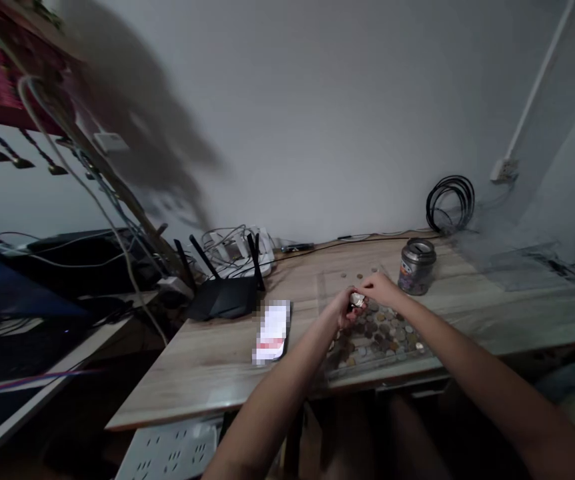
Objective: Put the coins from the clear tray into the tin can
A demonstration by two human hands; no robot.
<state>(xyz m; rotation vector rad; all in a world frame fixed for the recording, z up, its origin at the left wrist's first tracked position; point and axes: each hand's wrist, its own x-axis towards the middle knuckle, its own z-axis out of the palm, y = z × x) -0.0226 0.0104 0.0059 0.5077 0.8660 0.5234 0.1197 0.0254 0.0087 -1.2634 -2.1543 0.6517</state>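
Both hands meet over the coins (382, 337). The left hand (346, 309) and right hand (378, 288) pinch a small stack (357, 300) between their fingertips. A tin (416, 267) stands just beyond the right fingers.

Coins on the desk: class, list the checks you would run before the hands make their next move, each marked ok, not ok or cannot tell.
1. Left hand and right hand meet over the coins: ok.
2. Small silvery thing gripped between both hands: ok; what it is: cannot tell.
3. Coins lie together in a clear tray: ok.
4. Metal can upright, apart from the hands: ok.
5. Slot in the can's top open: cannot tell.
6. Stray coins lie beyond the pile: not ok.
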